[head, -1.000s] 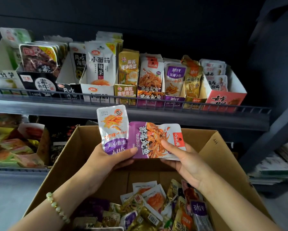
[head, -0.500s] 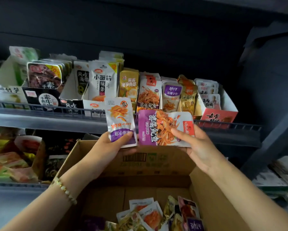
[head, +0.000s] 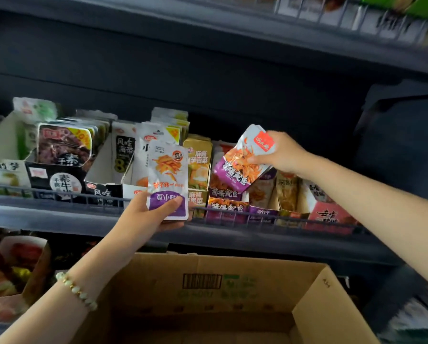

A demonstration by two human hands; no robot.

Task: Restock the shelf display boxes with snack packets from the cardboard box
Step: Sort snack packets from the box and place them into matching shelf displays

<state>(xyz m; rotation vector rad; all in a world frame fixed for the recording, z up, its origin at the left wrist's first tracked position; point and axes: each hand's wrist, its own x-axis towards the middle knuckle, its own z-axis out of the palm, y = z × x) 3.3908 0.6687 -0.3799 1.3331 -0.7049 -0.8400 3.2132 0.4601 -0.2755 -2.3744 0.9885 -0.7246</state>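
Now left hand (head: 146, 217) and right hand (head: 279, 155) each hold a packet (head: 167, 180).

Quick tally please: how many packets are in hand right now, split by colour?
white packet with purple band: 1, held upright in the left hand
purple packet with red label: 1, held tilted over the shelf boxes in the right hand
Total: 2
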